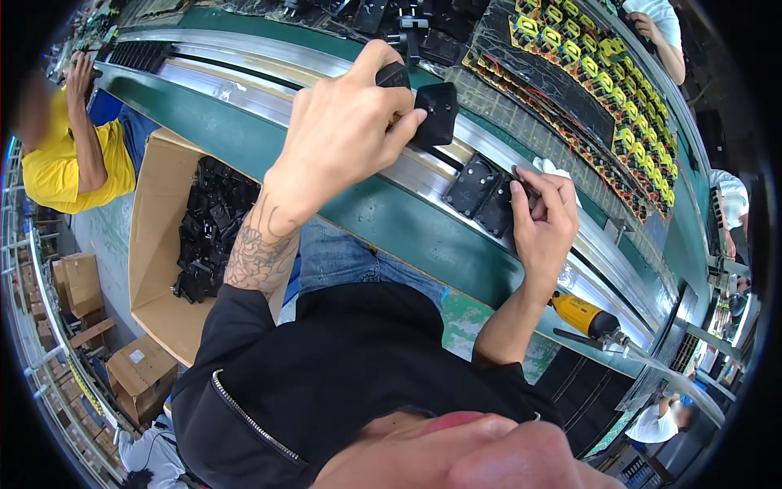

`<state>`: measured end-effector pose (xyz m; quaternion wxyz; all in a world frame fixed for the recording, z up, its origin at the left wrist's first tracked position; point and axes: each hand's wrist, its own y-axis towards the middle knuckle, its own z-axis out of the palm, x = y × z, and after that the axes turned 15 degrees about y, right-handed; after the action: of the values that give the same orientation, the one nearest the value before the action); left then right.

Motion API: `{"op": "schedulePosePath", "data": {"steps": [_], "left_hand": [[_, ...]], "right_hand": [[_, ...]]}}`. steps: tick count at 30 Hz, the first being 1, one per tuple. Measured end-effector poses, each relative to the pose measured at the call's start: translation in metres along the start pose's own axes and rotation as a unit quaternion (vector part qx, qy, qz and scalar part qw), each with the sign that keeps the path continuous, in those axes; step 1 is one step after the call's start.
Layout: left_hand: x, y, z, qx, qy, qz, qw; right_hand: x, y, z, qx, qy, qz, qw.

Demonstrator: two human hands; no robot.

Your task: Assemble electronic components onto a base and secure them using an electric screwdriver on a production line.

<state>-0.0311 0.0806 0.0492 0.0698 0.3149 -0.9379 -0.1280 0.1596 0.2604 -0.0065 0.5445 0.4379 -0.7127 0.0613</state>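
My left hand (346,130) is raised over the metal rail, its thumb and fingers closed on a square black plastic casing (437,114). A second dark piece (393,76) shows at the curled index finger; whether it belongs to the casing I cannot tell. On the rail lie two open black casings side by side, the left one (472,186) untouched. My right hand (547,220) has its thumb and fingertips closed on the edge of the right casing (497,210). The undersides of the right fingers are partly hidden.
Circuit boards with yellow transformers (615,98) stand in rows at the far right. Loose black casings (371,15) lie at the back. A cardboard box (155,244) of black parts is at my left. A yellow power screwdriver (585,314) lies at right. A person in yellow (98,163) works at left.
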Motion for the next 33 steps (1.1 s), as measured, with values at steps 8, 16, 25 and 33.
{"op": "schedulePosePath", "data": {"steps": [8,16,25,33], "left_hand": [[-0.011,-0.005,0.013,-0.029,-0.103,-0.043,0.993],[-0.012,0.010,0.031,-0.068,-0.015,0.056,0.996],[0.013,0.014,0.028,-0.130,-0.014,0.178,0.975],[0.004,0.034,0.027,-0.108,-0.046,0.108,0.987]], "right_hand": [[0.000,-0.001,0.000,0.005,0.011,0.009,1.000],[0.001,-0.004,0.001,0.005,0.011,0.006,1.000],[0.001,-0.003,-0.001,0.009,0.023,0.011,1.000],[0.004,-0.004,-0.001,0.005,0.023,0.014,1.000]]}}
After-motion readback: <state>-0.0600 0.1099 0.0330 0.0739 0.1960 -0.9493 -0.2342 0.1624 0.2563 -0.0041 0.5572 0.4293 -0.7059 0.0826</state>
